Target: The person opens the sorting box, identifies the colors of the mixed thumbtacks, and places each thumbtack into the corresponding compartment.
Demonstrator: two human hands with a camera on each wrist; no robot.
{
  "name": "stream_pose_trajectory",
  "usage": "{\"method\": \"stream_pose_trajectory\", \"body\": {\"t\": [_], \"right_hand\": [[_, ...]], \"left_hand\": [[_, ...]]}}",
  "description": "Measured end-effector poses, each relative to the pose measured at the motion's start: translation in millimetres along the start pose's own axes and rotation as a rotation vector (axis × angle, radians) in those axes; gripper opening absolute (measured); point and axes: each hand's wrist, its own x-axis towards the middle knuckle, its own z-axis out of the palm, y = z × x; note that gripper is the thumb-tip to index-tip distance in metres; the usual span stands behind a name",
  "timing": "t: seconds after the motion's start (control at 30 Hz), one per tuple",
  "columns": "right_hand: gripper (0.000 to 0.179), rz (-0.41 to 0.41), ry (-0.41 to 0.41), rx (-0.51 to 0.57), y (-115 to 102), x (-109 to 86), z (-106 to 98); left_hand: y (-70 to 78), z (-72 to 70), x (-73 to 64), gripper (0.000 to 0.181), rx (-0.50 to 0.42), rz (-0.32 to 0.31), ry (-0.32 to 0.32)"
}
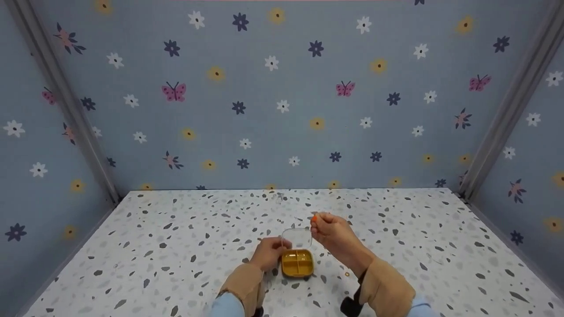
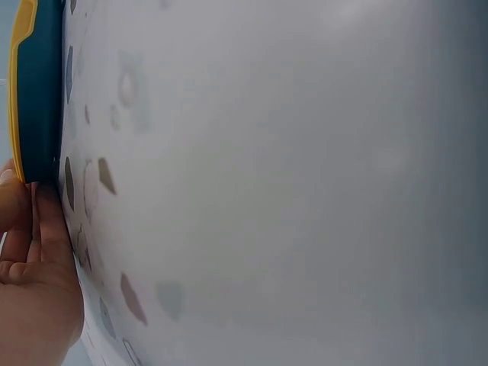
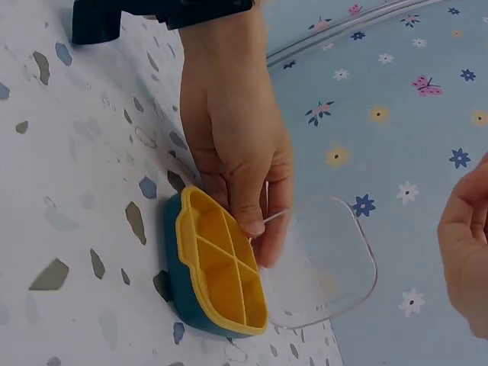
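Observation:
A small pill box, yellow inside with several compartments, stands on the table; its outer shell looks dark teal from the side. The clear lid is raised at the far side of the box. My left hand pinches the lid's left edge between thumb and fingers, close beside the box, as the right wrist view shows. Above and right of the lid, my right hand pinches a small bright orange piece at its fingertips. In the right wrist view that piece is hidden.
A tiny amber ring lies on the speckled table, right of the box. Toward the back is a small clear item. Flower-patterned walls enclose the table at the back and both sides.

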Motion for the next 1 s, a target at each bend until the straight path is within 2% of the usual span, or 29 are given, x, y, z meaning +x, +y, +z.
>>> {"method": "stream_pose_trajectory", "body": {"t": [0.17,0.37,0.53,0.77,1.0], "right_hand": [[0.019,0.021,-0.093,0.252,4,-6.1,1],[0.019,0.02,-0.148,0.376,11,-10.6,-4],[0.011,0.015,-0.188,0.474,18,-12.5,-9],[0.019,0.035,-0.206,0.512,26,-13.9,-13],[0.009,0.068,-0.176,0.514,28,-12.9,-11]], "left_hand": [[-3.1,0.9,-0.7,0.021,-0.004,-0.002,-0.001],[-1.8,3.1,0.0,0.02,-0.02,-0.01,0.002],[0.3,2.2,-0.9,0.02,-0.017,-0.002,0.01],[1.0,1.5,-2.8,0.019,-0.008,0.015,0.013],[1.7,1.5,-1.7,0.02,-0.015,0.023,0.014]]}}
